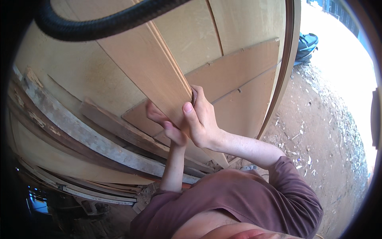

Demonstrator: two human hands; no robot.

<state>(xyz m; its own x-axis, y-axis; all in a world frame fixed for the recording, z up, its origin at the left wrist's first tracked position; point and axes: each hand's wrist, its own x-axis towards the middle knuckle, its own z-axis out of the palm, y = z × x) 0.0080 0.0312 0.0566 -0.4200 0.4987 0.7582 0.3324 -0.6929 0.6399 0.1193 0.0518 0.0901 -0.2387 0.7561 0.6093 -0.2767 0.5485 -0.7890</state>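
Observation:
A long light-brown wooden board (139, 65) with a grooved right edge slants from the upper left down toward my body. My right hand (203, 117) is closed around its grooved edge, thumb on the front face and fingers behind. At the opposite edge my left hand (175, 133) grips the board, with its fingertips showing beyond the left side. Part of the left palm is hidden by the right hand and the wood. The board's lower end passes below both hands, close to my chest.
Plywood sheets (242, 24) and brown panels (242, 59) lean behind the board. Rough planks (95, 131) are stacked at the left. A black curved hose or cable (107, 28) crosses the top. Dirt ground (306, 139) with wood chips lies right, with a dark bag (306, 46) farther off.

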